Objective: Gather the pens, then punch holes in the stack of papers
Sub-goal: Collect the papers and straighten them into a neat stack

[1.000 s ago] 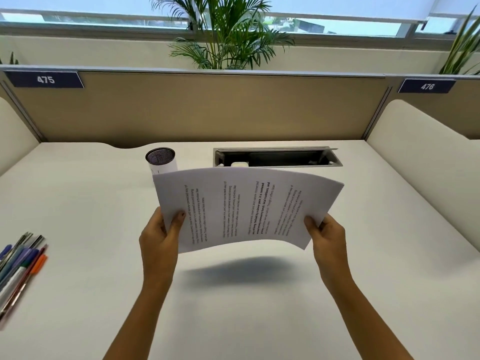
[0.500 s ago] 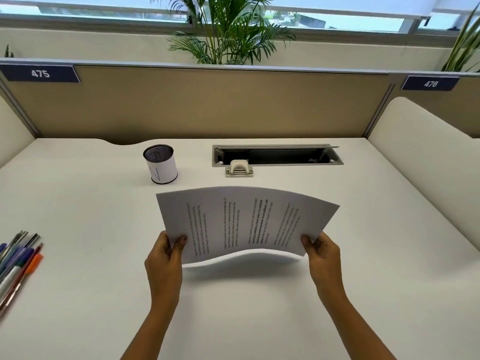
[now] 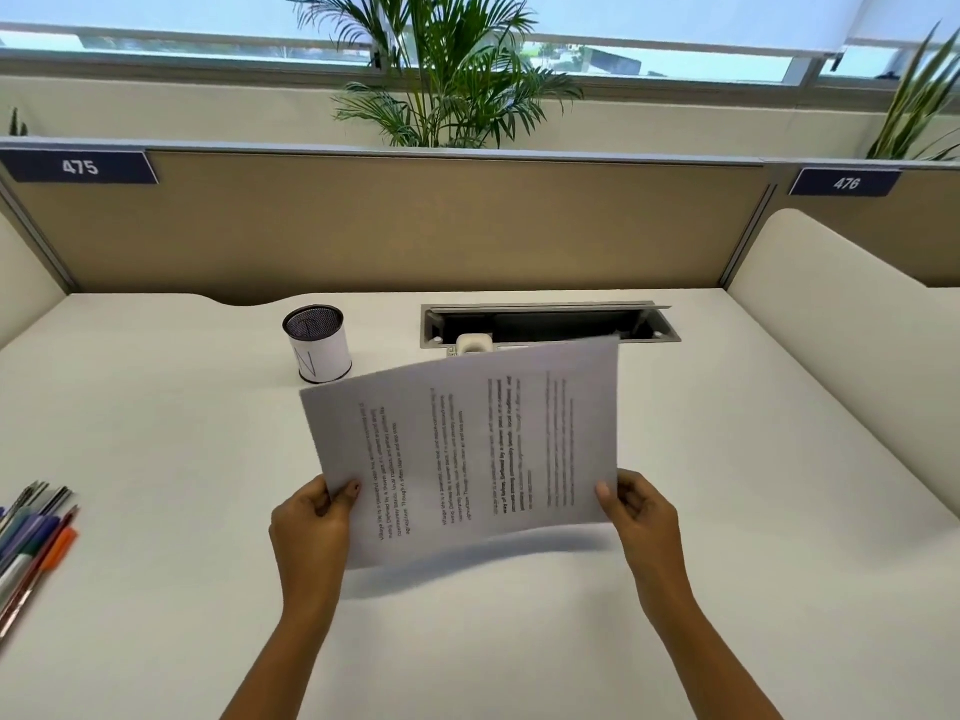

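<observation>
Pinches stack of papers (image 3: 467, 449) between left hand (image 3: 311, 522) and right hand (image 3: 641, 517), thumbs on top, remaining fingers largely hidden beneath. Masks most of hole punch (image 3: 474, 344).

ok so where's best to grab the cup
I'd wrap a hand round the cup at mid-height on its white side wall, coming from its left. It stands upright, a plain round can with no handle and an open top. The papers hang just in front of its base on the right, so that side is crowded.
</observation>
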`<state>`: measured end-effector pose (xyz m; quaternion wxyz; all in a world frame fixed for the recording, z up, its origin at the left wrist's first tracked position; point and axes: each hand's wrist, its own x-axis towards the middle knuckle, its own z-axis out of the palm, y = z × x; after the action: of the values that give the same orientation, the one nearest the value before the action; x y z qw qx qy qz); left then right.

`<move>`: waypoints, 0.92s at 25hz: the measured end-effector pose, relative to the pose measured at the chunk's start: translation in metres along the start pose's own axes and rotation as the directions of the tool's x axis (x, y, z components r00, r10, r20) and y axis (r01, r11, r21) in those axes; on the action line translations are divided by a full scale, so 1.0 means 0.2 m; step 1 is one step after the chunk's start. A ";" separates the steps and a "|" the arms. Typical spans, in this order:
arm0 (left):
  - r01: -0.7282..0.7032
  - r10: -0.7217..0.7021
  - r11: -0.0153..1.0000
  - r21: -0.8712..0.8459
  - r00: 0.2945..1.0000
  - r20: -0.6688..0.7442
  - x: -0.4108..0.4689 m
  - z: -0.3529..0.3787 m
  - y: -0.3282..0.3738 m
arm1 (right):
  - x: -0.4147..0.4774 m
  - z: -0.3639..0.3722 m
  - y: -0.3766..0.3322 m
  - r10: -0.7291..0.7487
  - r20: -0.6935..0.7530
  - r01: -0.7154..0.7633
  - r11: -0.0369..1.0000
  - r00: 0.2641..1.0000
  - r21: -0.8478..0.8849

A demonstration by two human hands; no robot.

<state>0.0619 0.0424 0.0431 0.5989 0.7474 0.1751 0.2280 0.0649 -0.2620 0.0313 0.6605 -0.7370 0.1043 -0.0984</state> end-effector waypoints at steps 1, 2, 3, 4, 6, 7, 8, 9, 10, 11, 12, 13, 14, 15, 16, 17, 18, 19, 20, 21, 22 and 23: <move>0.025 -0.026 0.999 -0.037 1.000 -0.012 0.01 -0.01 0.01 | 0.00 0.00 -0.01 0.033 -0.005 -0.033 0.999 0.999 0.041; 0.054 -0.056 0.996 -0.075 0.998 -0.028 0.02 -0.02 0.01 | -0.01 0.01 -0.02 0.079 0.004 -0.079 0.988 0.997 0.132; 0.089 -0.095 0.989 -0.119 0.995 -0.041 0.02 -0.02 0.02 | -0.03 0.03 -0.04 0.125 0.042 -0.131 0.958 0.991 0.254; 0.132 -0.142 0.976 -0.175 0.989 -0.045 0.02 -0.01 0.03 | -0.05 0.07 -0.06 0.149 0.099 -0.175 0.918 0.984 0.356; 0.227 -0.242 0.929 -0.294 0.970 -0.015 0.00 0.02 0.04 | -0.09 0.16 -0.10 0.137 0.210 -0.218 0.876 0.968 0.431; 0.272 -0.286 0.902 -0.335 0.958 0.009 -0.02 0.04 0.04 | -0.11 0.21 -0.12 0.111 0.267 -0.221 0.877 0.957 0.427; 0.316 -0.325 0.874 -0.371 0.945 0.038 -0.05 0.06 0.05 | -0.13 0.26 -0.14 0.076 0.323 -0.210 0.890 0.943 0.405; 0.357 -0.363 0.838 -0.413 0.929 0.068 -0.08 0.08 0.06 | -0.15 0.31 -0.16 0.043 0.368 -0.189 0.910 0.929 0.370; 0.394 -0.396 0.794 -0.462 0.913 0.099 -0.12 0.10 0.06 | -0.17 0.34 -0.18 0.018 0.391 -0.160 0.929 0.920 0.334; 0.423 -0.419 0.750 -0.508 0.899 0.131 -0.15 0.12 0.07 | -0.18 0.37 -0.20 0.008 0.387 -0.139 0.940 0.922 0.311; 0.443 -0.427 0.713 -0.544 0.889 0.165 -0.18 0.13 0.07 | -0.19 0.39 -0.22 0.001 0.363 -0.123 0.942 0.932 0.313; 0.455 -0.421 0.690 -0.563 0.885 0.199 -0.20 0.14 0.06 | -0.19 0.41 -0.23 -0.007 0.324 -0.109 0.935 0.946 0.338; 0.461 -0.403 0.680 -0.570 0.885 0.234 -0.22 0.15 0.05 | -0.19 0.42 -0.24 -0.012 0.276 -0.094 0.924 0.961 0.370; 0.460 -0.375 0.680 -0.571 0.887 0.268 -0.24 0.15 0.04 | -0.19 0.42 -0.26 -0.009 0.224 -0.081 0.917 0.975 0.390; 0.451 -0.337 0.684 -0.573 0.893 0.299 -0.26 0.15 0.02 | -0.18 0.41 -0.27 -0.002 0.176 -0.067 0.920 0.984 0.386; 0.432 -0.286 0.690 -0.581 0.900 0.330 -0.26 0.14 0.00 | -0.17 0.40 -0.28 -0.001 0.142 -0.052 0.930 0.990 0.364; 0.414 -0.237 0.692 -0.592 0.904 0.356 -0.25 0.13 -0.01 | -0.16 0.38 -0.29 -0.005 0.122 -0.036 0.942 0.993 0.333; 0.407 -0.202 0.685 -0.604 0.903 0.379 -0.23 0.11 -0.02 | -0.15 0.36 -0.30 -0.014 0.109 -0.020 0.954 0.994 0.298; 0.423 -0.194 0.660 -0.621 0.894 0.403 -0.19 0.07 -0.02 | -0.13 0.32 -0.31 -0.028 0.100 0.001 0.964 0.995 0.265; 0.455 -0.202 0.622 -0.637 0.880 0.431 -0.14 0.03 -0.02 | -0.12 0.29 -0.32 -0.043 0.095 0.020 0.972 0.994 0.235; 0.482 -0.209 0.599 -0.639 0.865 0.457 -0.09 -0.02 -0.01 | -0.10 0.25 -0.33 -0.058 0.098 0.037 0.977 0.993 0.209; 0.487 -0.203 0.619 -0.617 0.857 0.474 -0.04 -0.07 0.00 | -0.08 0.22 -0.34 -0.073 0.106 0.053 0.982 0.992 0.179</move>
<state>0.0479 0.0491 0.0440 0.8959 0.4320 0.1025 0.0159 0.0630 -0.2085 0.0945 0.7244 -0.6831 0.0344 -0.0865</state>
